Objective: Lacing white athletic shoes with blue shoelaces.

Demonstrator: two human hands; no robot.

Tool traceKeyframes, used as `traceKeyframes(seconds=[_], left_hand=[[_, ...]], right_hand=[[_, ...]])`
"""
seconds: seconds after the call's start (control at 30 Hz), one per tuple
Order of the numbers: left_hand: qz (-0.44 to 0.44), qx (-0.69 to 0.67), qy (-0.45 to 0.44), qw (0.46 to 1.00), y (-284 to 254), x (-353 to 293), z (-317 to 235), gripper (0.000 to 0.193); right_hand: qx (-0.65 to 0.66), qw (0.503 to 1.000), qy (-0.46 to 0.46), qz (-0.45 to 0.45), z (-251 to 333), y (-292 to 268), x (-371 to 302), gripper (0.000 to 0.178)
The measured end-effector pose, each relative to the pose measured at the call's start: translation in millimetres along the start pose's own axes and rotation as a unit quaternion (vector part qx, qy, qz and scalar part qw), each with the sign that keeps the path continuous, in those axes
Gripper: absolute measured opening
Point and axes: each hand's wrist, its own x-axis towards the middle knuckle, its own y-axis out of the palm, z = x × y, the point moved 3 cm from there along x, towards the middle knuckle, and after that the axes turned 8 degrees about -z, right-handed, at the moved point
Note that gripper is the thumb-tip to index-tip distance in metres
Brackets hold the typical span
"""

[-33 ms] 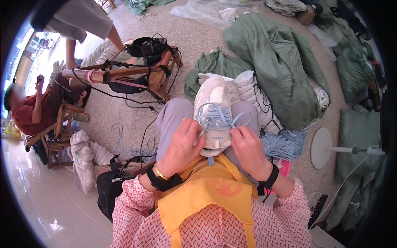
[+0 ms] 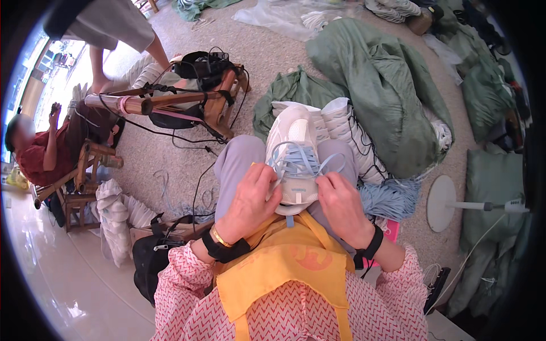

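- Speckled grey floor spreads around me, littered with big rumpled green cloth sacks and a stack of white shoes just beyond my knees.
- On my lap, toe pointing away, rests a white sneaker with pale blue laces.
- My left hand has its grip closed on the laces at the sneaker's left side, fingers curled tight.
- My right hand pinches a lace strand at the sneaker's right side, grip likewise closed.
- A bundle of pale blue laces lies just right of my thigh.
- Far left, a person in a red top sits on a wooden chair; a white standing fan base lies right.
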Motion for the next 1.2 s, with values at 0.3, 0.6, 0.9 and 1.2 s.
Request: traceKeyframes(seconds=[0.3, 0.6, 0.9, 1.2], left_hand=[[0.013, -0.016, -0.016, 1.0, 1, -2, 1, 0.023], [-0.009, -0.022, -0.011, 1.0, 2, -3, 6, 0.022], [-0.024, -0.043, -0.022, 0.999, 4, -3, 8, 0.02], [-0.039, -0.085, -0.043, 0.995, 7, -6, 12, 0.02]], right_hand=[[-0.051, 0.995, -0.057, -0.069, 6, 8, 6, 0.019], [0.258, 0.966, -0.003, -0.038, 28, 18, 6, 0.01], [0.145, 0.987, -0.015, -0.067, 24, 41, 28, 0.014], [0.17, 0.985, 0.038, -0.01, 20, 9, 4, 0.009]])
